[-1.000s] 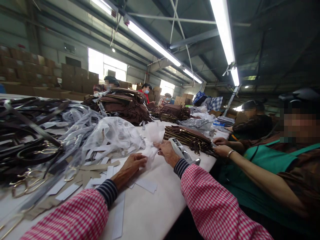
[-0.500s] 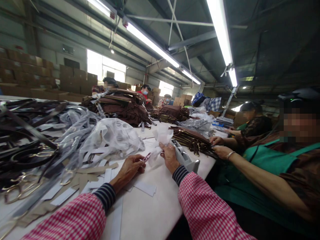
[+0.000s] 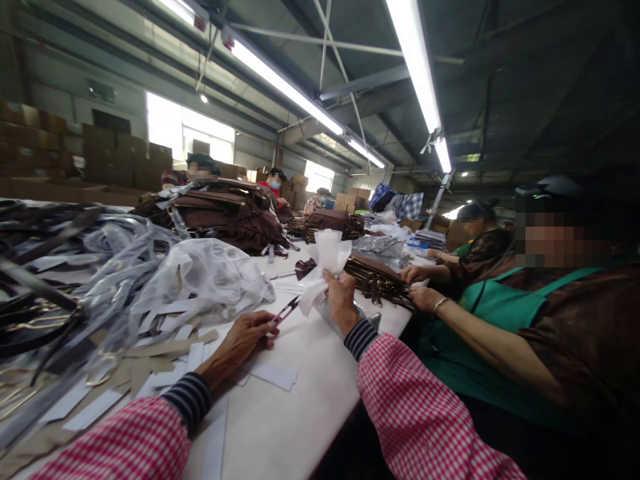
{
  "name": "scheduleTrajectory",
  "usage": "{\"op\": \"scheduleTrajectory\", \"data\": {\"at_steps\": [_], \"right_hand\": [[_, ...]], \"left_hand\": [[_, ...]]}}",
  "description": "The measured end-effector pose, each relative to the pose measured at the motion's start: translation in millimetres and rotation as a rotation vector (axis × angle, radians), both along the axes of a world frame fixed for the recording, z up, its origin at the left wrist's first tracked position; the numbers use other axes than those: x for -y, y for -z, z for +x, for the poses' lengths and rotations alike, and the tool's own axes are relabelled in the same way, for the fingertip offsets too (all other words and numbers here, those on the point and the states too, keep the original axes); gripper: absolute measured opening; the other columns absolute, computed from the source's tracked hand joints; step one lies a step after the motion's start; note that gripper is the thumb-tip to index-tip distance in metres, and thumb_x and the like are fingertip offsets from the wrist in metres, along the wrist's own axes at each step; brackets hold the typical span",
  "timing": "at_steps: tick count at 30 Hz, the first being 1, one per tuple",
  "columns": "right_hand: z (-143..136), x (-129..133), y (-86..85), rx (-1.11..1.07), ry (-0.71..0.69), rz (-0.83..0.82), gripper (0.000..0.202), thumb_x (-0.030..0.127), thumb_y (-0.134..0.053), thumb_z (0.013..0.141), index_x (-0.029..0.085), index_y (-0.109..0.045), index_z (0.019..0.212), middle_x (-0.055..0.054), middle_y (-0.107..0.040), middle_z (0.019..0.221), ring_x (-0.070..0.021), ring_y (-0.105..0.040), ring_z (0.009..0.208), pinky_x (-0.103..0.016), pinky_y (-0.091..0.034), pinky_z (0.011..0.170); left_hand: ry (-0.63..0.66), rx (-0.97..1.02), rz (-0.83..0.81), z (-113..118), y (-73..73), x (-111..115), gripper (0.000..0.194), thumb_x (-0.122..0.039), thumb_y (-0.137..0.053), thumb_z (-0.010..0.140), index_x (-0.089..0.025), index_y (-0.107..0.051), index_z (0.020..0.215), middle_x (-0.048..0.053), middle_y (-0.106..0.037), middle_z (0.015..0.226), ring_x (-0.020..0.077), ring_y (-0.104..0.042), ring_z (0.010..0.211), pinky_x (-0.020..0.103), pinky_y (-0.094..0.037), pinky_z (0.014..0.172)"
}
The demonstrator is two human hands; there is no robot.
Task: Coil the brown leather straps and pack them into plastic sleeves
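My left hand (image 3: 250, 340) is closed on a small pair of thread snips (image 3: 287, 310), whose dark blades point up and to the right. Thin white paper (image 3: 327, 257), crumpled and fanned out, is gripped in my right hand (image 3: 341, 300). The snips' tips are close to the paper's lower left edge. Behind my right hand lies a grey object, partly hidden by the wrist. White and tan card strips (image 3: 273, 375) lie beside and below my left hand on the white table (image 3: 300, 420).
Clear plastic wrapping (image 3: 200, 280) and dark straps with gold buckles (image 3: 40, 293) cover the left side. Brown bags (image 3: 220, 217) are piled behind. At the right, a person in a green apron (image 3: 500, 327) handles a stack of brown pieces (image 3: 380, 277).
The view has turned slightly right. The snips' blades now show clearly near the paper, and the white paper stands higher and more spread above my right hand.
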State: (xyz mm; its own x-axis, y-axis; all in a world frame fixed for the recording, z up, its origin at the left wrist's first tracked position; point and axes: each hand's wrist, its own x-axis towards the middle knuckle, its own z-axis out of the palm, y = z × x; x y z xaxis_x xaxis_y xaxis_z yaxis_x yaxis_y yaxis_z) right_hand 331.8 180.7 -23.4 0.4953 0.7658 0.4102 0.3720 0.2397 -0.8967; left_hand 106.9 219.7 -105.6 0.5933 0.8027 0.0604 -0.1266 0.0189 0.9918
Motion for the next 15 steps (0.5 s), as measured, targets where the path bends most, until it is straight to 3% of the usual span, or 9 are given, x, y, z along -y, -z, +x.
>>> {"op": "scheduleTrajectory", "data": {"at_steps": [5,10,12,15], "right_hand": [[29.4,25.3,-36.4,-0.055,0.066,0.122,0.045,0.047,-0.071,0.077,0.013,-0.067,0.106,-0.007,-0.072,0.086,-0.019,-0.062,0.069,-0.028,-0.05,0.058],[113.2,73.5,-82.5,-0.035,0.101,0.124,0.049,0.048,-0.081,0.066,0.013,-0.07,0.098,-0.005,-0.073,0.075,-0.0196,-0.063,0.062,-0.029,-0.05,0.055],[149.7,95.1,-89.7,-0.025,0.137,0.101,0.046,0.044,-0.084,0.062,0.013,-0.071,0.094,-0.005,-0.072,0.071,-0.02,-0.063,0.061,-0.029,-0.048,0.055],[192.2,122.2,-80.6,-0.014,0.204,0.056,0.041,0.036,-0.088,0.057,0.013,-0.071,0.087,-0.004,-0.071,0.066,-0.0204,-0.063,0.061,-0.028,-0.048,0.055]], "left_hand": [[-0.016,-0.032,-0.003,1.4,1.5,-3.0,0.046,-0.048,-0.084,0.066,-0.011,-0.068,0.09,0.006,-0.069,0.078,0.0117,-0.061,0.054,0.022,-0.043,0.05],[-0.028,-0.062,-0.007,0.6,-2.4,-1.2,0.057,-0.055,-0.087,0.061,-0.011,-0.068,0.091,0.005,-0.069,0.077,0.0115,-0.06,0.055,0.022,-0.043,0.051],[-0.026,-0.077,-0.002,-0.3,-4.7,0.1,0.061,-0.059,-0.087,0.06,-0.011,-0.067,0.093,0.005,-0.069,0.077,0.0116,-0.06,0.056,0.021,-0.041,0.051],[-0.053,-0.149,0.026,-1.2,-4.0,-1.4,0.07,-0.067,-0.086,0.055,-0.012,-0.067,0.093,0.005,-0.07,0.079,0.012,-0.06,0.056,0.021,-0.037,0.048]]}}
